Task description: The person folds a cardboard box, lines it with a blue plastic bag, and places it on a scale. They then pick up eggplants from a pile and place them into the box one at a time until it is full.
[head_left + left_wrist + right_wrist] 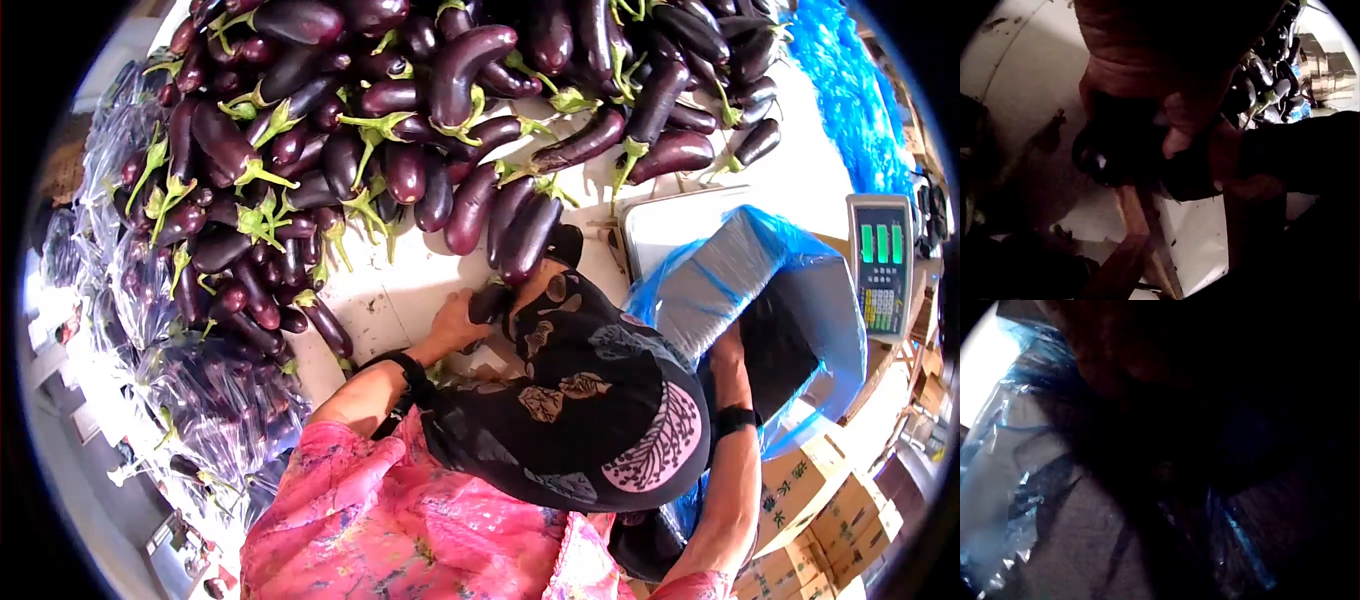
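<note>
In the head view my left hand (460, 322) grips a dark purple eggplant (490, 302) low over the white table. The left wrist view shows the thumb and hand around that eggplant (1092, 161), its glossy end sticking out to the side. Black leaf-printed cloth (560, 400) hides much of what lies just right of it. My right hand (728, 345) reaches down into a box lined with a blue plastic bag (690, 300); its fingers are hidden. The right wrist view is very dark, with part of the hand (1125, 356) above the blue plastic (1241, 537).
A large heap of eggplants (405, 172) with green stems covers the table's far side. Clear bags of eggplants (215, 400) stand at the left. On the right are a scale display (880, 265), its metal pan (680, 215), more blue plastic (840, 100) and cardboard boxes (800, 490).
</note>
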The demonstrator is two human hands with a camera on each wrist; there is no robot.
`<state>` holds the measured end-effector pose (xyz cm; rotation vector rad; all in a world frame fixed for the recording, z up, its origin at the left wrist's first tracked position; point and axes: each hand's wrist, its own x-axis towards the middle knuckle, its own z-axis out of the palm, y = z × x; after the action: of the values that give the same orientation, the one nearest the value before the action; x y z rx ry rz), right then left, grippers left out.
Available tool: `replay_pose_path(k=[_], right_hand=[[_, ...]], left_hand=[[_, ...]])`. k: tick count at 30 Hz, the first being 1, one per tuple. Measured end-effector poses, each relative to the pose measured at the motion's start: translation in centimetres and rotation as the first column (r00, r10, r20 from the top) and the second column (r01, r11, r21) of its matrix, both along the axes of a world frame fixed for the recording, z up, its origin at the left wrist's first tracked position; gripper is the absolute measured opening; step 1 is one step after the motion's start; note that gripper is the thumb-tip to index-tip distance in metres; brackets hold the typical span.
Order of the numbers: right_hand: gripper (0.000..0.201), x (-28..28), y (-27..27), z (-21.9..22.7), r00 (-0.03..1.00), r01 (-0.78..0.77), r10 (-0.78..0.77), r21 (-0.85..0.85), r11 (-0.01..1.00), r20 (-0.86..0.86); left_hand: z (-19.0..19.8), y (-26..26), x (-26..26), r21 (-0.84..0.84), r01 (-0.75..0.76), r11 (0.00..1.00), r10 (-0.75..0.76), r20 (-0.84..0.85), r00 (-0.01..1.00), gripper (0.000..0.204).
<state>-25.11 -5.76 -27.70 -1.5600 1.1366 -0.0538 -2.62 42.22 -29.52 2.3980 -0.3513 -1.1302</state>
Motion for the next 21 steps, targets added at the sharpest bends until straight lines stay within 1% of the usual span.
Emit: replay_pose_path(k=[1,2,4,5,7,8,9,10,11,12,13,14,15,16,17,18,19,20,21], right_hand=[[0.047,-1.2,-0.8,-1.9,0.991,-0.109,0.093,-0.187,0.976,-0.092],[0.048,-1.7,-1.0,-2.2,0.993,-0.107,0.095,-0.181,0.978,-0.072],[0.048,-2.2,-1.2,-2.4,0.994,-0.104,0.1,-0.167,0.98,-0.032],[0.049,-2.3,-1.2,-1.9,0.999,-0.024,0.022,-0.069,0.997,-0.031],[0.049,0.1,0.4,1.7,0.997,0.069,-0.067,0.041,0.997,-0.041],[0.049,0.2,0.4,1.3,0.999,0.036,-0.036,-0.001,0.999,-0.015],[0.048,-0.2,0.2,0.4,1.0,0.006,-0.006,-0.046,0.999,0.009],[0.048,-0.2,0.3,0.3,1.0,0.01,-0.009,-0.037,0.999,0.01],[0.047,-0.3,0.4,0.2,1.0,0.013,-0.013,-0.027,1.0,0.011],[0.046,-0.3,0.6,0.2,1.0,0.016,-0.016,-0.018,1.0,0.012],[0.046,0.0,0.7,0.5,1.0,0.016,-0.016,-0.001,1.0,-0.003],[0.046,0.3,0.7,0.9,1.0,0.018,-0.017,0.013,1.0,-0.018],[0.06,0.1,0.1,0.7,0.988,-0.096,0.083,-0.097,0.991,-0.131],[0.065,-0.7,-0.7,-0.4,0.977,-0.154,0.128,-0.151,0.976,-0.168],[0.069,-1.5,-1.5,-1.4,0.963,-0.212,0.169,-0.204,0.956,-0.209],[0.074,-1.4,-1.8,-1.5,0.946,-0.268,0.204,-0.255,0.929,-0.251],[0.064,-1.3,-1.9,-1.8,0.947,-0.265,0.188,-0.303,0.915,-0.26],[0.063,-1.3,-1.8,-2.1,0.95,-0.244,0.165,-0.299,0.923,-0.265],[0.062,-0.8,-1.3,-1.8,0.953,-0.222,0.142,-0.295,0.929,-0.269]], left_hand=[[0.6,0.3,0.9,0.031,0.021,0.999,-0.022,0.019,1.0,0.072],[1.0,0.7,1.6,0.061,0.048,0.997,-0.05,0.035,0.998,0.073],[0.7,2.8,3.0,0.035,0.09,0.995,-0.095,0.199,0.975,0.076],[0.5,3.6,3.6,0.022,0.112,0.993,-0.114,0.281,0.953,0.077],[0.3,4.4,5.0,0.029,0.113,0.993,-0.117,0.181,0.977,0.08],[0.3,4.4,5.6,0.032,0.113,0.993,-0.116,0.132,0.984,0.081],[0.3,3.8,5.8,-0.052,0.04,0.998,-0.032,0.154,0.988,0.081],[1.3,2.1,6.5,-0.211,-0.126,0.969,0.136,0.034,0.99,0.083],[2.2,0.1,7.5,-0.343,-0.299,0.89,0.278,-0.109,0.954,0.085],[2.7,-1.8,8.3,-0.44,-0.468,0.766,0.386,-0.268,0.883,0.087],[2.4,-3.2,8.8,-0.341,-0.561,0.755,0.509,-0.235,0.828,0.083],[2.4,-4.3,9.0,-0.324,-0.605,0.727,0.557,-0.237,0.796,0.081],[3.4,-5.8,9.4,-0.308,-0.646,0.698,0.6,-0.24,0.763,0.08],[4.0,-6.7,9.6,-0.289,-0.688,0.666,0.643,-0.244,0.726,0.078],[1.1,-4.9,10.3,-0.257,-0.665,0.702,0.562,-0.375,0.737,0.071],[1.4,-5.2,10.5,-0.208,-0.752,0.625,0.619,-0.455,0.64,0.069],[1.9,-5.0,10.2,-0.145,-0.825,0.547,0.665,-0.523,0.533,0.066],[2.5,-4.3,9.4,-0.066,-0.886,0.459,0.706,-0.578,0.409,0.064],[4.2,-3.9,8.9,0.036,-0.952,0.303,0.657,-0.732,0.181,0.056]])
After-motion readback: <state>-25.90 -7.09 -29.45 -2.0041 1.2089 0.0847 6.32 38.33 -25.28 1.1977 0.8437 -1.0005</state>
